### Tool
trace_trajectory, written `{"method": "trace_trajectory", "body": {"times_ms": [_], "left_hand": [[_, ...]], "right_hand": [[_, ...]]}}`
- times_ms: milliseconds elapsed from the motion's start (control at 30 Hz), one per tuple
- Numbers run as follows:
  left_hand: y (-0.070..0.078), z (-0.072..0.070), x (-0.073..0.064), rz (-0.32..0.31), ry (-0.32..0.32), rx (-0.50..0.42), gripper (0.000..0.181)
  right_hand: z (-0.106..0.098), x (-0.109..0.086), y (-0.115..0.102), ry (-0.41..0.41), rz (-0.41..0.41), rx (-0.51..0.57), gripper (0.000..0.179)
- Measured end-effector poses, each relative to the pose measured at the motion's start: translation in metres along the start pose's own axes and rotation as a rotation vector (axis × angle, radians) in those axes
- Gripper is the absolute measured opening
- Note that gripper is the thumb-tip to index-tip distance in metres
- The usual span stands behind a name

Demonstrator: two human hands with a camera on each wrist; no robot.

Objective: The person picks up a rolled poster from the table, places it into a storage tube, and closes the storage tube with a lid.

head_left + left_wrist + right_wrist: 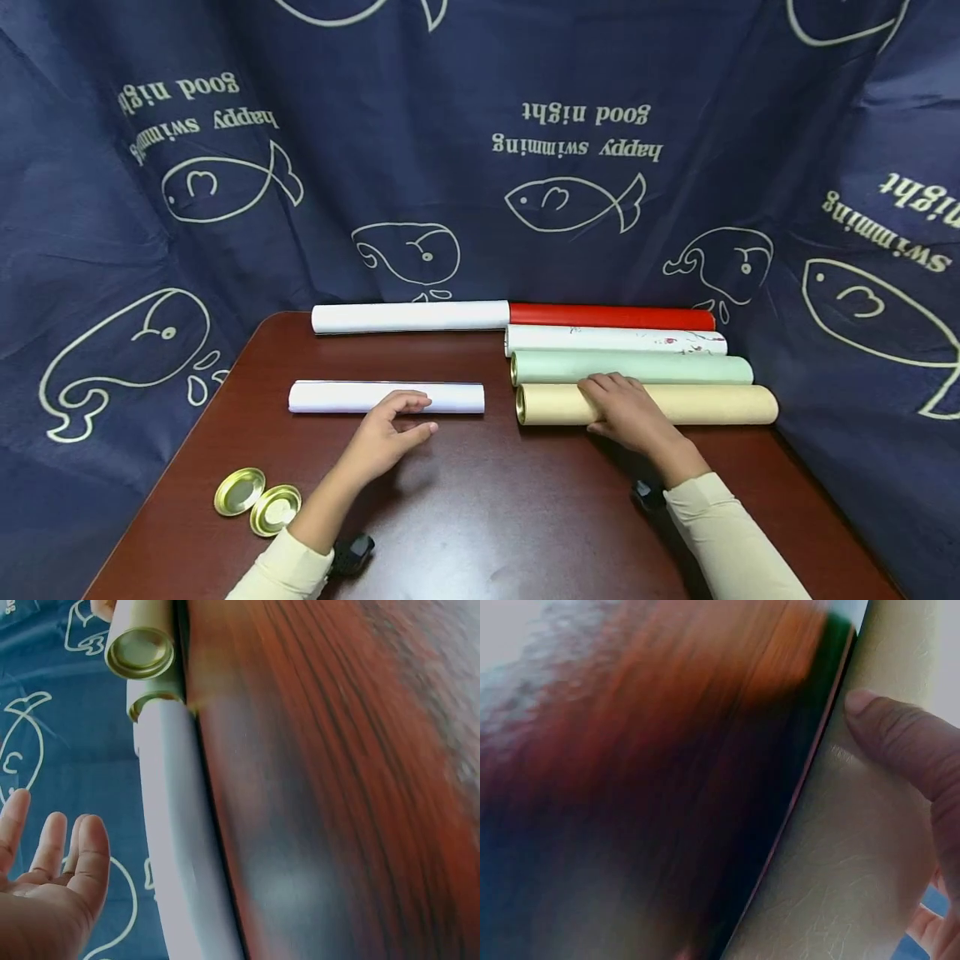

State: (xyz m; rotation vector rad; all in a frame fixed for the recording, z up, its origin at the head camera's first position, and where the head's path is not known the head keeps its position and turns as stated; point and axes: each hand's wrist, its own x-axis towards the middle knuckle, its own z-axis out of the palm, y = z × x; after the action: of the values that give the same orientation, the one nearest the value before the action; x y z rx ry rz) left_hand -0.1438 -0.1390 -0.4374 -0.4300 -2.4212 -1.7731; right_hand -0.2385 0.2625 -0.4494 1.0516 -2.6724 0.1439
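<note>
My right hand (626, 414) grips a tan cardboard tube (712, 405) at the right of the table, fingers over its top and thumb on the near side. In the right wrist view the thumb presses on the tube's creased surface (817, 847). The tube's left end (140, 652) is a hollow with a gold metal rim. My left hand (386, 437) is held with fingers spread and nothing in them, near a rolled white paper (322, 397). It overlaps that roll in the head view. Behind the tan tube lies a pale green tube (637, 367), parallel to it.
Farther back lie a white tube with printed marks (600, 339), a red roll (615, 316) and a long white roll (408, 317). Two gold metal lids (240, 492) lie at the left of the brown table (480, 517). A blue curtain (450, 125) hangs behind and at both sides.
</note>
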Motion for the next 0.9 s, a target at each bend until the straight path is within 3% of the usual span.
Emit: {"method": "trace_trajectory", "body": {"times_ms": [233, 500, 700, 800, 900], "left_hand": [[0.000, -0.008, -0.001, 0.096, -0.008, 0.206, 0.032], [-0.003, -0.023, 0.004, 0.131, -0.037, 0.404, 0.038], [-0.008, -0.041, 0.010, 0.115, -0.062, 0.580, 0.038], [-0.012, -0.052, 0.012, 0.128, -0.079, 0.680, 0.042], [-0.017, -0.063, 0.016, 0.161, -0.111, 0.785, 0.053]], "right_hand": [[0.002, 0.006, 0.002, 0.021, 0.053, -0.014, 0.070], [0.009, -0.003, 0.001, 0.087, 0.019, 0.014, 0.068], [-0.005, -0.013, 0.003, 0.182, 0.055, 0.118, 0.062], [-0.013, -0.024, 0.011, 0.234, 0.089, 0.162, 0.058], [-0.018, -0.031, 0.020, 0.237, 0.120, 0.185, 0.056]]}}
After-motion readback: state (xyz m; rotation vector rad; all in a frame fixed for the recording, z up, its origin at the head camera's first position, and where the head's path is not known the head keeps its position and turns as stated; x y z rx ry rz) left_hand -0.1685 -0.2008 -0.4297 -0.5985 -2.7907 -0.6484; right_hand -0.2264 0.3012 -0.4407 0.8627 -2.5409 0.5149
